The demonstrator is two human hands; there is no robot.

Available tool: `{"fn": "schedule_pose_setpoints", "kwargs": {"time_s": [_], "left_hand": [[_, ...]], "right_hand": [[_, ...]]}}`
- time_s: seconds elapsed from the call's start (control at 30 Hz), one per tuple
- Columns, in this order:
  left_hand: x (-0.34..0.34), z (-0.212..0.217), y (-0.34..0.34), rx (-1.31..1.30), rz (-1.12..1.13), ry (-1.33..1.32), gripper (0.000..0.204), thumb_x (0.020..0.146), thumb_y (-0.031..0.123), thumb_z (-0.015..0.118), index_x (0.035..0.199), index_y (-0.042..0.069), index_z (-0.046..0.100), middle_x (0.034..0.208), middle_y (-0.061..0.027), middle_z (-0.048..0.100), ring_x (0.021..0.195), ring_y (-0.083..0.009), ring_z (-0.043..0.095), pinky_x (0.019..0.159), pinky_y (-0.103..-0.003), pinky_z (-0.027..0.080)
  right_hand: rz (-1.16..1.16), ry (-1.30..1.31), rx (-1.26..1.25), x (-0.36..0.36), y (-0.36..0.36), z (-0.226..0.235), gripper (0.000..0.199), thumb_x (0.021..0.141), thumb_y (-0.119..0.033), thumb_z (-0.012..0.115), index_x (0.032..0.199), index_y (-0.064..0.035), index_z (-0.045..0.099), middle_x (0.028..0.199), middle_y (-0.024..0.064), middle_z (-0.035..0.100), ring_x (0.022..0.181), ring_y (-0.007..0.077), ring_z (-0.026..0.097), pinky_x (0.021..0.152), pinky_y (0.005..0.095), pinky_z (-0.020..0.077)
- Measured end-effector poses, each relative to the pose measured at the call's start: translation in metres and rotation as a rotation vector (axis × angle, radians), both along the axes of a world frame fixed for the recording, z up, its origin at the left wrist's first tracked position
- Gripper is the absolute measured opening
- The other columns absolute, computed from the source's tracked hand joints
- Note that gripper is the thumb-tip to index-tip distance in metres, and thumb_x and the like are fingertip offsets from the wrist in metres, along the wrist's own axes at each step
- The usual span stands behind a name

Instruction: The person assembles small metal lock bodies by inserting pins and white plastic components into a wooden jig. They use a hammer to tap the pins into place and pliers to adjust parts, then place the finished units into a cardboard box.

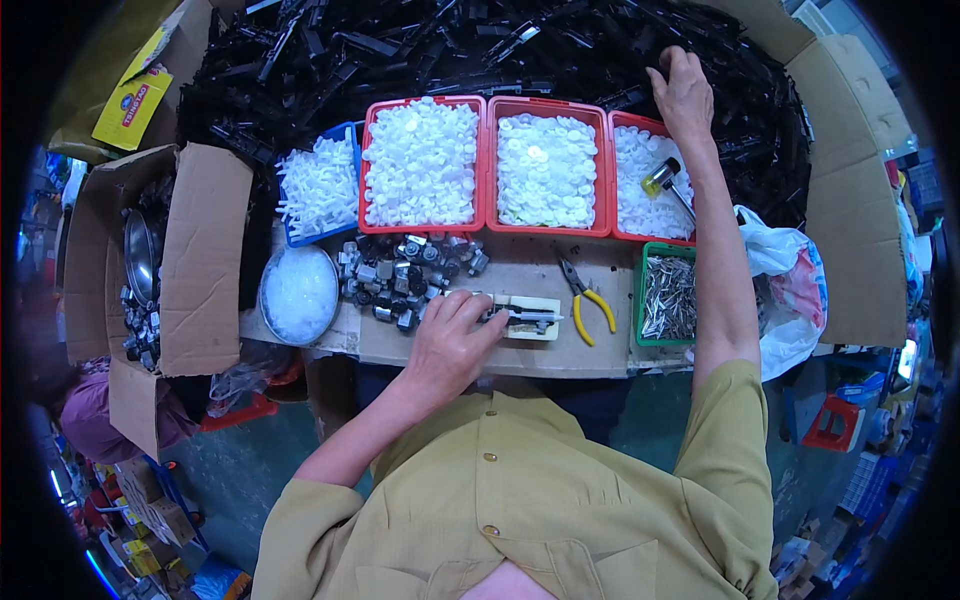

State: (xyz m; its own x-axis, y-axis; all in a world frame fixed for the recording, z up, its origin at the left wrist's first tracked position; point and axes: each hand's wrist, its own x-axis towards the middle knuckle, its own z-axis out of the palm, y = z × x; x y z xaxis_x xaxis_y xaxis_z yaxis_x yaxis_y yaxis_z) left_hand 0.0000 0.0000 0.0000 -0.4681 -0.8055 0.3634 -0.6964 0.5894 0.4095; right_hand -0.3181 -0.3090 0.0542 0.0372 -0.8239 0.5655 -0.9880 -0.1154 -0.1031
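Head view: left hand [450,345] pins a black part [520,317] on the cream jig [535,318], fingers closed over it; right hand [685,95] reaches into the black parts heap [450,50], grip unclear, likely fetching another piece. 3 red trays [487,160] hold white caps; green tray [645,300] holds metal pins

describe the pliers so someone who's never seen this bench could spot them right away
Start at the row of red trays of white parts across the cardboard-covered bench. Just below the middle tray, between the pale block under the left hand and the green tray of metal pins, lie the pliers. They are the only tool with yellow handles there.
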Motion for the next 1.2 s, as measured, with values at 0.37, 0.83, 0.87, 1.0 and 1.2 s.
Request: {"fn": "schedule_pose_setpoints", "kwargs": {"time_s": [0.37,0.83,0.87,1.0,1.2], "left_hand": [[0.007,0.022,-0.012,0.020,0.052,0.083,0.028,0.075,0.007,0.079,0.102,0.007,0.072,0.105,-0.0112,0.062,0.100,-0.0308,0.059,0.084,-0.043,0.046],[0.020,0.028,-0.018,0.030,0.087,0.257,0.024,0.076,0.005,0.079,0.099,0.003,0.073,0.099,-0.0106,0.064,0.094,-0.0290,0.060,0.081,-0.040,0.048],[0.020,0.029,-0.019,0.026,0.088,0.262,0.024,0.076,0.005,0.079,0.099,0.003,0.073,0.098,-0.0106,0.064,0.094,-0.0289,0.060,0.080,-0.040,0.048],[0.018,0.032,-0.025,0.047,0.084,0.340,0.026,0.077,0.005,0.078,0.103,0.002,0.074,0.097,-0.0107,0.066,0.092,-0.0282,0.061,0.080,-0.038,0.049],[-0.011,0.047,-0.047,0.747,0.150,1.028,0.033,0.100,0.015,0.062,0.128,-0.002,0.064,0.108,-0.0058,0.071,0.096,-0.0095,0.065,0.081,-0.026,0.051]], "right_hand": [[0.206,0.483,-0.015,0.009,-0.037,0.004,0.038,0.086,-0.006,0.069,0.124,-0.0076,0.063,0.111,0.0130,0.060,0.108,0.0293,0.064,0.079,0.0444,0.0560],[0.279,-0.063,-0.012,0.013,-0.007,0.005,0.021,0.086,0.001,0.064,0.106,-0.0011,0.071,0.108,0.0149,0.063,0.097,0.0351,0.069,0.086,0.0421,0.0576],[0.292,-0.050,-0.033,0.016,0.000,0.006,0.019,0.085,0.002,0.065,0.104,-0.0004,0.071,0.106,0.0150,0.063,0.096,0.0346,0.069,0.086,0.0413,0.0578],[0.362,-0.005,-0.134,0.031,0.036,0.010,0.017,0.082,0.005,0.066,0.098,0.0020,0.070,0.098,0.0154,0.064,0.091,0.0333,0.070,0.082,0.0389,0.0583],[0.524,-0.238,-0.155,0.088,0.149,0.024,0.025,0.075,0.009,0.068,0.099,0.0015,0.068,0.093,0.0147,0.063,0.082,0.0324,0.068,0.073,0.0388,0.0563]]}}
